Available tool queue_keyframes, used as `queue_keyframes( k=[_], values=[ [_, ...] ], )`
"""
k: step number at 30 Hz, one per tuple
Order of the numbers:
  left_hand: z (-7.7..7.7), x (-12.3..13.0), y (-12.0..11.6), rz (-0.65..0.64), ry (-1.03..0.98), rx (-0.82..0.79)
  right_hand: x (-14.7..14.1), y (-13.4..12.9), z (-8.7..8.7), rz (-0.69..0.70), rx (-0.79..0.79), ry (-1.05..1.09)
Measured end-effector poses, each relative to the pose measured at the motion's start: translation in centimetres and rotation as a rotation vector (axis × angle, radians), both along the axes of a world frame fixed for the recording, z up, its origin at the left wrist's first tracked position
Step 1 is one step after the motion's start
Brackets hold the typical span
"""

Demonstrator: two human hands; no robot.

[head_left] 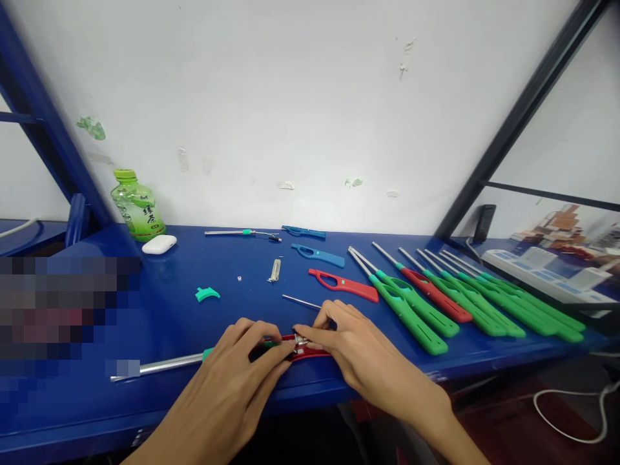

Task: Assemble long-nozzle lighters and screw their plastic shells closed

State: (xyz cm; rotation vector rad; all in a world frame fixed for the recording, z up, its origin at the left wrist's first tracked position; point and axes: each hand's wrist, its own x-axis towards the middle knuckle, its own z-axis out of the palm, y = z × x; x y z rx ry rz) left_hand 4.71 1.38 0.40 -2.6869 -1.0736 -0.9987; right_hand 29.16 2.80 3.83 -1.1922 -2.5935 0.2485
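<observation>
A gas lighter with an opened red handle (317,349) lies near the table's front edge. Its long metal tube (169,365) points left, with a green collar beside my left hand. My left hand (242,368) has its fingers closed over the handle's left part. Thumb and fingers of my right hand (356,345) pinch at a small metal part (300,338) inside the shell. A thin metal rod (300,301) reaches behind my right fingers; whether they hold it I cannot tell. The inner parts are mostly covered by my fingers.
Behind my hands lie a red handle half (346,287), two blue handle pieces, a metal clip-like part (275,270), a green trigger (207,294) and a tube with wire (227,232). Several assembled lighters (411,316) lie right. A bottle (138,206) and white case (159,244) stand left.
</observation>
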Motion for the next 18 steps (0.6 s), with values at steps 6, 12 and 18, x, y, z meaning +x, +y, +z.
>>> queue_keyframes(
  k=[6, 12, 18],
  values=[
    [-0.1, 0.0, 0.3, -0.004, -0.045, 0.003, 0.0, 0.1, -0.3, 0.005, 0.025, 0.029],
    [0.0, -0.1, 0.0, 0.014, -0.004, -0.037, 0.3, 0.3, -0.1, 0.019, 0.043, 0.17],
    [0.1, -0.2, -0.2, 0.017, 0.021, 0.021, 4.1, 3.6, 0.3, -0.223, 0.271, 0.149]
  ],
)
